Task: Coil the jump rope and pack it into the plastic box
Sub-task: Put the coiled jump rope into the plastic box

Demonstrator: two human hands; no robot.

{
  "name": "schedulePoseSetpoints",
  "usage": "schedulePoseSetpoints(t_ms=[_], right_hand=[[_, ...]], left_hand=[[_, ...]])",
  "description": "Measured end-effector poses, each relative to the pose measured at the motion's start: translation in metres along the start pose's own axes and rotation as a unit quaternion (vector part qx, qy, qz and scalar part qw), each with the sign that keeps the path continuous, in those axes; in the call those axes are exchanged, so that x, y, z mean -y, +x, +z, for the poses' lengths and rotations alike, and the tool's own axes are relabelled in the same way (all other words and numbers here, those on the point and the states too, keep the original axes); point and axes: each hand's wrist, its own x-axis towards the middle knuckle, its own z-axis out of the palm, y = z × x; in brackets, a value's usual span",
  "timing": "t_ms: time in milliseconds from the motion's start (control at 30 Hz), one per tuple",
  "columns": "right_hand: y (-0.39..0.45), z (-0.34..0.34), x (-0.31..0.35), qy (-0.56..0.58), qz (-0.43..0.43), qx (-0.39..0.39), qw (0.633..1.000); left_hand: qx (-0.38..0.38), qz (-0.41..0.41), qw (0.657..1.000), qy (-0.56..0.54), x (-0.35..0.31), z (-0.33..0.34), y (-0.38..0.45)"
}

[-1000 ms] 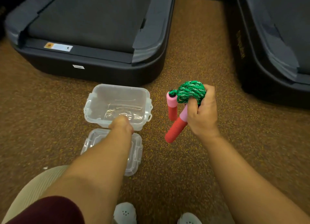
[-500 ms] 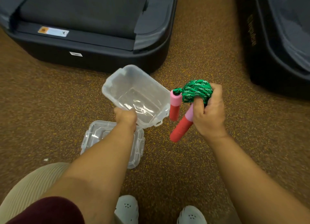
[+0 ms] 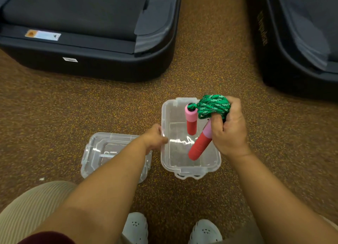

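The clear plastic box (image 3: 175, 163) stands on the brown floor in front of my feet, its long side pointing away from me. My left hand (image 3: 155, 137) grips its left rim. My right hand (image 3: 228, 130) holds the jump rope (image 3: 213, 105), a green coiled bundle, over the box's right side. Its two red and pink handles (image 3: 200, 143) hang down over the open box. The box's clear lid (image 3: 102, 152) lies on the floor to the left of the box, partly under my left forearm.
A dark treadmill base (image 3: 109, 61) fills the far left, a second dark one (image 3: 292, 51) the far right, with a strip of speckled floor between. My white shoes (image 3: 135, 229) show at the bottom edge, my knee at the lower left.
My left hand lifted the box off the floor, swung it right and set it down beside the lid, under the rope. My right hand with the rope stayed nearly still.
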Motion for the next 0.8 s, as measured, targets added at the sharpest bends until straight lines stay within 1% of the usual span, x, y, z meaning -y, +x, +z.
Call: schedulePoseSetpoints(t_ms=[100,133,167,200,233,267,300,333,367,433,500,600,700,733,800], right_hand=[[-0.011,0.004,-0.008,-0.019,0.005,0.042,0.999],[-0.014,0.006,-0.008,-0.022,0.009,0.057,0.998],[-0.016,0.008,-0.009,-0.022,0.011,0.073,0.997],[-0.017,0.011,-0.009,-0.022,0.012,0.089,0.996],[-0.018,0.013,-0.01,-0.023,0.009,0.103,0.994],[-0.018,0.015,-0.011,-0.024,0.004,0.115,0.993],[-0.018,0.018,-0.013,-0.023,-0.001,0.123,0.992],[-0.016,0.02,-0.015,-0.023,0.0,0.127,0.992],[-0.014,0.022,-0.018,-0.022,0.006,0.128,0.991],[-0.008,0.027,-0.026,-0.019,0.032,0.126,0.991],[-0.001,0.034,-0.037,-0.019,0.066,0.129,0.989],[0.006,0.048,-0.06,-0.026,0.121,0.148,0.981],[0.006,0.065,-0.088,-0.043,0.205,0.18,0.961],[0.006,0.07,-0.096,-0.048,0.238,0.19,0.951],[0.006,0.08,-0.113,-0.058,0.285,0.199,0.936]], left_hand=[[0.004,-0.036,0.999,0.01,0.001,0.009,-0.004],[-0.008,-0.035,0.998,0.049,-0.001,0.011,-0.006],[-0.029,-0.017,0.991,0.128,-0.006,0.012,-0.011],[-0.058,0.025,0.974,0.219,-0.011,0.012,-0.015],[-0.089,0.094,0.948,0.29,-0.017,0.013,-0.018],[-0.106,0.176,0.922,0.329,-0.022,0.013,-0.02],[-0.099,0.24,0.906,0.334,-0.027,0.014,-0.02],[-0.074,0.275,0.906,0.312,-0.031,0.014,-0.02],[-0.038,0.278,0.919,0.276,-0.032,0.014,-0.017],[0.027,0.223,0.955,0.196,-0.034,0.018,-0.015],[0.045,0.161,0.973,0.162,-0.035,0.025,-0.014],[-0.006,0.121,0.978,0.171,-0.031,0.041,-0.009],[-0.071,0.08,0.974,0.198,-0.027,0.06,-0.002],[-0.08,0.067,0.972,0.211,-0.026,0.066,0.001],[-0.075,0.057,0.961,0.259,-0.024,0.077,0.008]])
